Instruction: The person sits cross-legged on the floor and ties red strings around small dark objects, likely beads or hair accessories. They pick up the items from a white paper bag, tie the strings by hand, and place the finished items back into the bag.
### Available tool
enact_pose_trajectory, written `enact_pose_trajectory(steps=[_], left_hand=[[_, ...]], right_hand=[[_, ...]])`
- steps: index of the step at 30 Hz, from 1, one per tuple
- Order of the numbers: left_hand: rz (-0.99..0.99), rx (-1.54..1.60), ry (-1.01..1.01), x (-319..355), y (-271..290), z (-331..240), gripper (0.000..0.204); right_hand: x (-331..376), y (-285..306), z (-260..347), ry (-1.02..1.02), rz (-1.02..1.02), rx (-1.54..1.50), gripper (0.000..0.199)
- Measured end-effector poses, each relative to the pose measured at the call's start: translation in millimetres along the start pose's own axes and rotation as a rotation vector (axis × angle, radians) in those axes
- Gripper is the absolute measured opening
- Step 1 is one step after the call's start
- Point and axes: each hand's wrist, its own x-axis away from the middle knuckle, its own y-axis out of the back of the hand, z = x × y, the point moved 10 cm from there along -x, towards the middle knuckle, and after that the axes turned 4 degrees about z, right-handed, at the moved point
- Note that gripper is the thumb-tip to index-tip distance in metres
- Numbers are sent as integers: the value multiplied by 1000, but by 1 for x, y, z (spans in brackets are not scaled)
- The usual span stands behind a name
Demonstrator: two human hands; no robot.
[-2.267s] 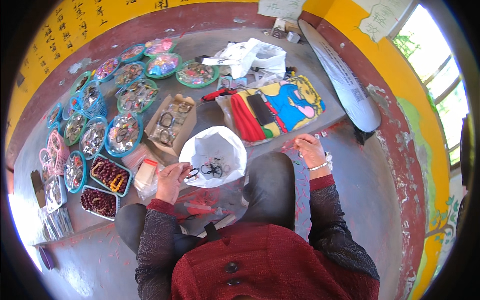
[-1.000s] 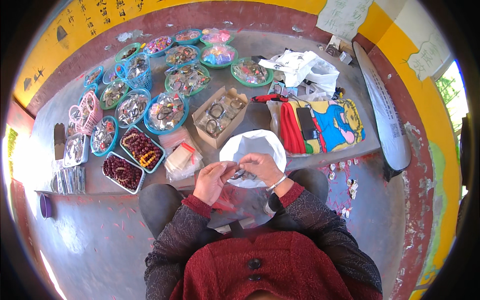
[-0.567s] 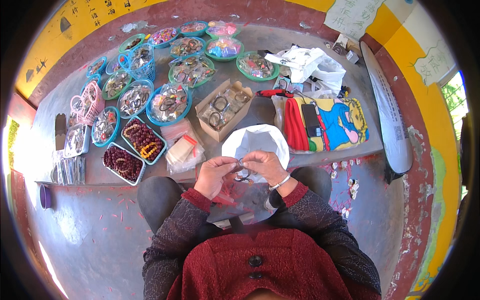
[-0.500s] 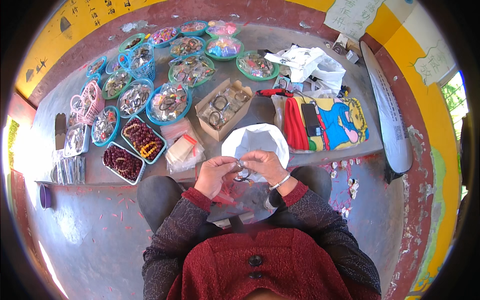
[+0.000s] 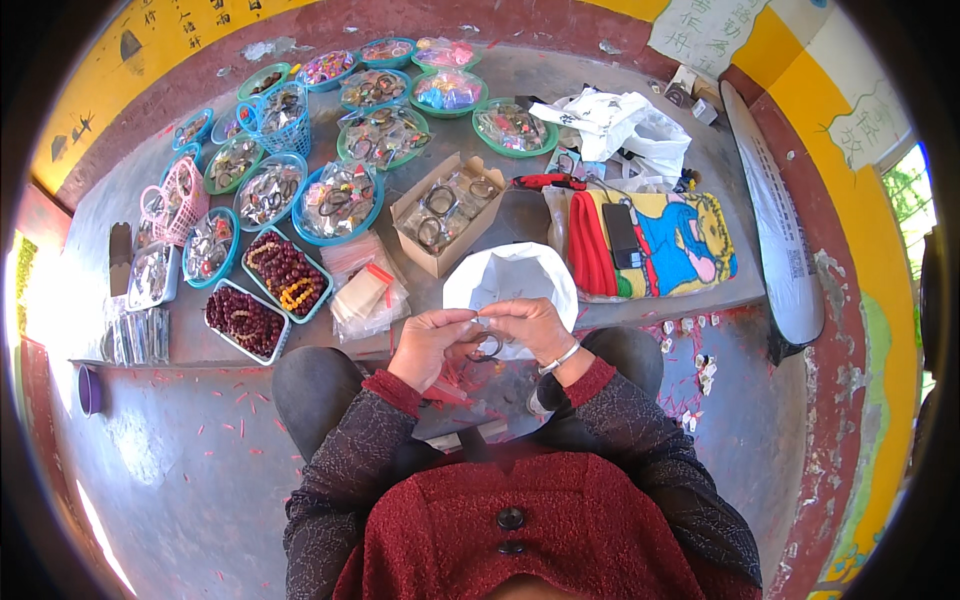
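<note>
Near the slab's front edge, my left hand (image 5: 428,350) and my right hand (image 5: 535,328) meet, each closed in a pinch. A thin dark bracelet (image 5: 488,347) hangs as a loop just below the meeting fingertips. Both hands hold it at its upper end; the exact grip point is too small to make out. Behind the fingers stands a white plastic bag (image 5: 510,268) with its mouth spread wide. An open cardboard box (image 5: 430,258) beyond it holds similar dark loops in clear packets. Flat clear sachets (image 5: 368,310) lie left of the box.
Blue and green baskets (image 5: 340,240) of small packaged goods crowd the slab's left and back. Two trays of dark red bead strings (image 5: 286,270) sit front left. At right lie a folded colourful towel (image 5: 690,245) with a phone (image 5: 622,236) on it, and white bags (image 5: 610,128).
The dark bracelet now hangs lower and shows more of its round loop under the fingertips. Both hands stay in nearly the same place, still pinched together.
</note>
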Motion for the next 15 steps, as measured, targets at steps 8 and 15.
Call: enact_pose_trajectory(steps=[8,15], left_hand=[[126,148,9,2,-6,-4,22],[137,201,21,4,-9,-11,24]], right_hand=[[0,3,8,103,10,-28,17],[4,-3,33,243,21,203,17]])
